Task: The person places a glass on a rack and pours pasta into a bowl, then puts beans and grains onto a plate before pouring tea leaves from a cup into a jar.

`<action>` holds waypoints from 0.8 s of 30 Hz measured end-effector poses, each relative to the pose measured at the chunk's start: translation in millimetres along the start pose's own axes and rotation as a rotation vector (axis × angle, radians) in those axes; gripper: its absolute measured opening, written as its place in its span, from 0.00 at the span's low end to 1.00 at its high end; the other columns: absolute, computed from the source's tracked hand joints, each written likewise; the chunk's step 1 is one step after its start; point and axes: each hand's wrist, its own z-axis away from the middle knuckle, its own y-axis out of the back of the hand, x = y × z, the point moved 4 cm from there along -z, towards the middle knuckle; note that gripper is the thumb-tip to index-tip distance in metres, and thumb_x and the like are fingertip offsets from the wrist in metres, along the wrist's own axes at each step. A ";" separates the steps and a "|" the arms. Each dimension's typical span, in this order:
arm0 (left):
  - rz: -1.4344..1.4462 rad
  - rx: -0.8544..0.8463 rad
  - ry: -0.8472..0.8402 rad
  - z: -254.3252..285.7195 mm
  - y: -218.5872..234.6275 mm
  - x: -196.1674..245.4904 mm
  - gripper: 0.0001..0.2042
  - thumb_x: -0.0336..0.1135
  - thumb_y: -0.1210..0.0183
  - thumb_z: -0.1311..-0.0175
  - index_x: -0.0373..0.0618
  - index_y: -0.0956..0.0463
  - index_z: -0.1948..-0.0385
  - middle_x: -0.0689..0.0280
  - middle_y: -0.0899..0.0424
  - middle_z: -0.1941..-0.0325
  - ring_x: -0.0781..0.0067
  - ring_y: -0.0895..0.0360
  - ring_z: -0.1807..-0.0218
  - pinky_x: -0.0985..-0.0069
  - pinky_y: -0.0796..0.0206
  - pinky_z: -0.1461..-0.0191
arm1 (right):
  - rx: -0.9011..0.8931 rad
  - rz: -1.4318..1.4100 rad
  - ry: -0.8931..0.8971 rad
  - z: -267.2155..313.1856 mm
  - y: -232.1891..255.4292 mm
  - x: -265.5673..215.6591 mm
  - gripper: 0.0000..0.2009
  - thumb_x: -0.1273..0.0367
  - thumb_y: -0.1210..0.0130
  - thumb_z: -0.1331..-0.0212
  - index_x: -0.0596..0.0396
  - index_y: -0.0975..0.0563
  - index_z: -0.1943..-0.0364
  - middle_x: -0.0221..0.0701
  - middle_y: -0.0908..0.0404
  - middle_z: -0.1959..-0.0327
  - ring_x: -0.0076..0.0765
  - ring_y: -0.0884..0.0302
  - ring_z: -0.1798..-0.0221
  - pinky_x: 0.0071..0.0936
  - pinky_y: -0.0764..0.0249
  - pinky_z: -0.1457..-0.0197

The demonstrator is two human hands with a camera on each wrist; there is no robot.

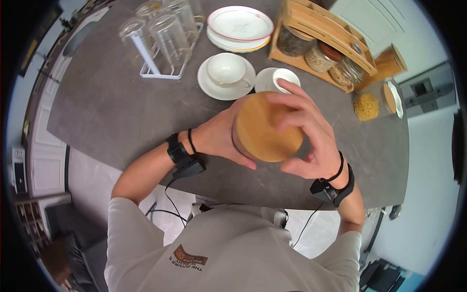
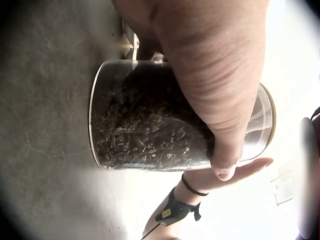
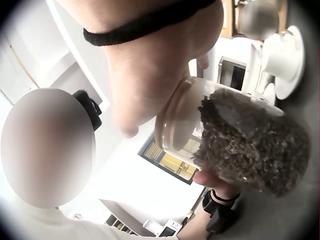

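A clear glass jar (image 2: pixel 150 125), partly filled with dark dried flakes like loose tea (image 3: pixel 250 145), stands at the near side of the grey table. A round wooden lid (image 1: pixel 265 131) covers its top. My left hand (image 1: pixel 216 129) grips the jar's side, with the thumb (image 2: pixel 227 155) along the glass. Over the right part of the lid is my right hand (image 1: pixel 314 134), fingers spread and loosely bent, thumb apart from the lid's edge. In the right wrist view the right hand (image 3: pixel 150 85) hovers close to the lid end.
Beyond the jar stand a white cup (image 1: pixel 226 69) on a saucer, a second cup (image 1: pixel 286 79) and stacked plates (image 1: pixel 239 27). Upturned glasses fill a white rack (image 1: pixel 163 75) at the back left. A wooden shelf (image 1: pixel 316 29) with jars and a pasta jar (image 1: pixel 366 107) are at the right.
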 end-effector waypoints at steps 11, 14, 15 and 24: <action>-0.233 0.026 -0.041 11.3 -0.9 8.4 0.46 0.47 0.14 0.65 0.45 0.29 0.39 0.61 0.22 0.38 0.63 0.25 0.36 0.64 0.29 0.37 | -0.174 0.257 -0.034 -57.5 -36.1 -7.1 0.18 0.54 0.42 0.34 0.57 0.18 0.63 0.36 0.17 0.58 0.44 0.21 0.50 0.38 0.27 0.44; -0.361 -0.025 -0.036 13.6 0.7 4.9 0.43 0.49 0.15 0.65 0.45 0.25 0.42 0.63 0.21 0.41 0.63 0.22 0.40 0.64 0.27 0.40 | -0.130 0.238 -0.064 -54.3 -39.4 -2.0 0.18 0.54 0.41 0.36 0.57 0.18 0.67 0.32 0.16 0.63 0.39 0.20 0.53 0.35 0.27 0.46; -0.331 -0.037 -0.021 14.3 1.0 1.2 0.42 0.50 0.15 0.65 0.46 0.24 0.43 0.64 0.20 0.41 0.64 0.22 0.41 0.64 0.27 0.41 | -0.125 0.259 -0.062 -53.4 -39.8 -2.1 0.18 0.54 0.41 0.36 0.57 0.18 0.67 0.32 0.16 0.63 0.38 0.20 0.53 0.34 0.27 0.46; -0.386 -0.082 -0.051 18.8 3.3 -7.9 0.41 0.52 0.16 0.64 0.48 0.23 0.43 0.66 0.19 0.42 0.63 0.22 0.41 0.63 0.28 0.41 | -0.113 0.337 -0.048 -49.8 -45.6 -2.5 0.17 0.54 0.44 0.35 0.55 0.18 0.67 0.32 0.16 0.62 0.37 0.20 0.52 0.33 0.27 0.44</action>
